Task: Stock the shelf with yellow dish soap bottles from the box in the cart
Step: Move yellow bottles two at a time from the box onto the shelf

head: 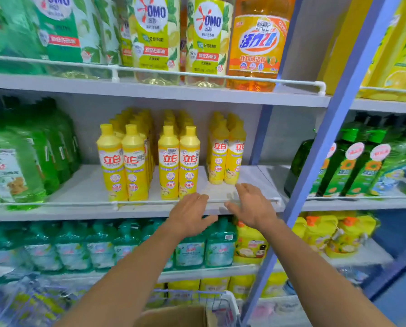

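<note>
Yellow dish soap bottles stand in rows on the middle shelf, in three groups; the rightmost pair sits further back. My left hand hovers at the shelf's front rail with fingers spread and holds nothing. Just to the right of it, my right hand is also open and empty, in front of the bare shelf space below the rightmost pair. The top of the cardboard box shows at the bottom edge, inside the wire cart.
Large green bottles fill the shelf's left end. Big OMO bottles and an orange bottle stand on the shelf above. Teal bottles sit below. A blue upright separates the right bay with dark green bottles.
</note>
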